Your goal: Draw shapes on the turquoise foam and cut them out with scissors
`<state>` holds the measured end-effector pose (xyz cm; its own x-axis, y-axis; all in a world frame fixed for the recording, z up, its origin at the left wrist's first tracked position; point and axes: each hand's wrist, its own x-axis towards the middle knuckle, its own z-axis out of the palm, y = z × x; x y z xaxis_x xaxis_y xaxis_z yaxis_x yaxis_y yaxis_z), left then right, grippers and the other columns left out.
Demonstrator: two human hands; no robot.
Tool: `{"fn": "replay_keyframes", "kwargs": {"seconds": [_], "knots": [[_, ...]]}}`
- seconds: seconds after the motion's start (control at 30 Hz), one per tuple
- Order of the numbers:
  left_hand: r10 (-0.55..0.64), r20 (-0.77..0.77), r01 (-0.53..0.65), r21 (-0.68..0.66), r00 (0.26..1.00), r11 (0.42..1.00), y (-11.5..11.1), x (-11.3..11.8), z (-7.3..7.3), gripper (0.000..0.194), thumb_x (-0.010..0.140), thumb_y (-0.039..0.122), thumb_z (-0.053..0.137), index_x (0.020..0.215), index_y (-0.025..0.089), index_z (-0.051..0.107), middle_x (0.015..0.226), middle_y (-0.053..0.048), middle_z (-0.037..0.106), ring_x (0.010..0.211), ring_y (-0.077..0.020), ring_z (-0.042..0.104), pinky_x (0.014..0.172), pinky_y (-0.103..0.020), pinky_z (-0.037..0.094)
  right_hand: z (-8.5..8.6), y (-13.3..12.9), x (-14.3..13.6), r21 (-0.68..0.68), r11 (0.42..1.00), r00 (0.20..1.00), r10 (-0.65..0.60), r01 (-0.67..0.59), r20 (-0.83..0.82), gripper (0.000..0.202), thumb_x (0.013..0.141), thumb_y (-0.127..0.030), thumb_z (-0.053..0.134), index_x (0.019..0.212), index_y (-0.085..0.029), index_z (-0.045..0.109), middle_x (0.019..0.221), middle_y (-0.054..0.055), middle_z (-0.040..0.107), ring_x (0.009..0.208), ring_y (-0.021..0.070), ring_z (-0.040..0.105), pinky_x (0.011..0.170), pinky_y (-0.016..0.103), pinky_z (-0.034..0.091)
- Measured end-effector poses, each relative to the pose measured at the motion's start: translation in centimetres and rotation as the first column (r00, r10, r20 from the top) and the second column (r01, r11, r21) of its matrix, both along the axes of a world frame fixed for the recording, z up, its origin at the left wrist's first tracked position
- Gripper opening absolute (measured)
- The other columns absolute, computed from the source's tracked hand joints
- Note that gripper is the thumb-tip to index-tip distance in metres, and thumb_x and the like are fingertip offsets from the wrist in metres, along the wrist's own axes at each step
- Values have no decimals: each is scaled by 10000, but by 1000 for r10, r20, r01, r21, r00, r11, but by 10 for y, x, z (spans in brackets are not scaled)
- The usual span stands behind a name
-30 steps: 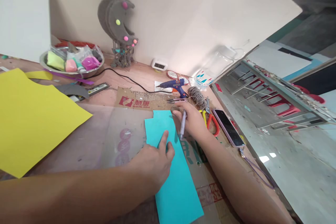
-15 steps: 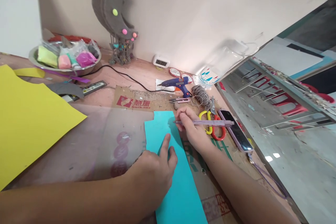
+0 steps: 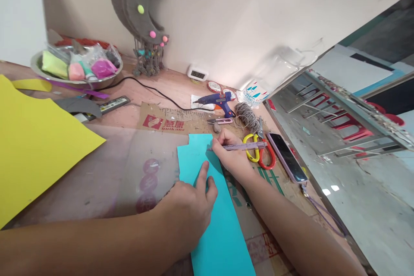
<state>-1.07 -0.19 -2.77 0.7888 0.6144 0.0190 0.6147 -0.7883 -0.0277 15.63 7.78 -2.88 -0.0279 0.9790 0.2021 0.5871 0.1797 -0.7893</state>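
Observation:
A turquoise sheet of card (image 3: 223, 224) with a notched top left corner lies lengthwise in front of me. My left hand (image 3: 190, 211) rests on it, index finger stretched out and pressing the surface, holding nothing that I can see. Between the fingers of my right hand (image 3: 231, 151) is a light purple pen (image 3: 242, 146). The pen lies nearly level, its tip over the upper part of the card. Just right of that hand are scissors with one yellow and one red handle (image 3: 267, 155).
A yellow sheet (image 3: 42, 151) covers the left. Behind are a metal bowl (image 3: 35, 67) of clay packets, a grey moon ornament (image 3: 129, 8), a small clock (image 3: 198, 73), a blue glue gun (image 3: 216, 100), thread snips (image 3: 226, 120), grey yarn (image 3: 246, 116) and a phone (image 3: 287, 157).
My right hand has shifted slightly left with the pen, bringing its tip further over the card. My left hand stays in place on the card. The whole view has shifted a little.

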Motion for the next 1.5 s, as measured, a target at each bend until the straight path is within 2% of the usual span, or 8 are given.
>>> {"fn": "replay_keyframes", "kwargs": {"seconds": [0.2, 0.33, 0.7, 0.93, 1.1, 1.23, 1.5], "knots": [[-11, 19, 11, -23, 1000, 1000, 2, 0, 5, 476, 894, 292, 534, 1329, 110, 598, 1412, -308, 439, 557, -228, 693, 357, -289, 356, -1, 1, 0, -12, 1000, 1000, -9, 9, 22, 265, 789, -239, 540, 611, -227, 344, 558, -72, 328, 510, 103, 299, 503, 255, 253], [1, 51, 1, -33, 999, 999, 1, -1, 4, 477, 903, 294, 521, 1337, 109, 588, 1428, -300, 439, 621, -246, 710, 371, -289, 352, -1, 1, 0, -24, 1000, 999, -9, 10, 32, 271, 792, -244, 543, 616, -229, 338, 560, -68, 327, 518, 109, 305, 507, 259, 249], [24, 42, -22, -32, 999, 999, -1, 0, -2, 485, 910, 297, 510, 1350, 101, 571, 1440, -312, 409, 580, -228, 696, 396, -310, 408, -5, 1, 0, -85, 996, 999, 27, -29, -24, 272, 824, -291, 564, 650, -239, 361, 523, -68, 367, 492, 118, 320, 482, 253, 254], [7, 23, -5, -61, 1000, 998, 0, 1, 4, 497, 891, 284, 537, 1348, 92, 572, 1426, -309, 436, 640, -256, 713, 374, -301, 403, -1, 0, -2, -115, 993, 1000, 16, -17, -14, 273, 809, -284, 571, 631, -241, 367, 507, -60, 402, 487, 124, 352, 477, 261, 254], [-4, 41, 4, -4, 999, 1000, 0, 0, 3, 481, 891, 277, 525, 1336, 108, 588, 1417, -285, 477, 664, -260, 716, 370, -294, 386, -3, 3, 1, -78, 997, 999, 32, -28, 43, 267, 770, -247, 563, 604, -233, 355, 529, -61, 362, 510, 118, 336, 494, 260, 255], [-24, 33, 24, -3, 999, 1000, -1, -1, 3, 449, 894, 273, 514, 1300, 117, 623, 1395, -281, 508, 629, -250, 707, 358, -289, 360, -2, 5, 2, -67, 997, 997, 39, -35, 61, 263, 742, -234, 550, 585, -232, 339, 544, -59, 357, 521, 115, 339, 506, 265, 266], [-8, 30, 8, 7, 1000, 1000, 0, -1, 4, 468, 889, 269, 518, 1313, 91, 609, 1405, -308, 467, 533, -211, 670, 355, -294, 358, 1, 5, 2, -62, 997, 998, 39, -37, 40, 285, 742, -227, 544, 582, -235, 309, 543, -62, 328, 521, 114, 313, 506, 271, 237]]}}
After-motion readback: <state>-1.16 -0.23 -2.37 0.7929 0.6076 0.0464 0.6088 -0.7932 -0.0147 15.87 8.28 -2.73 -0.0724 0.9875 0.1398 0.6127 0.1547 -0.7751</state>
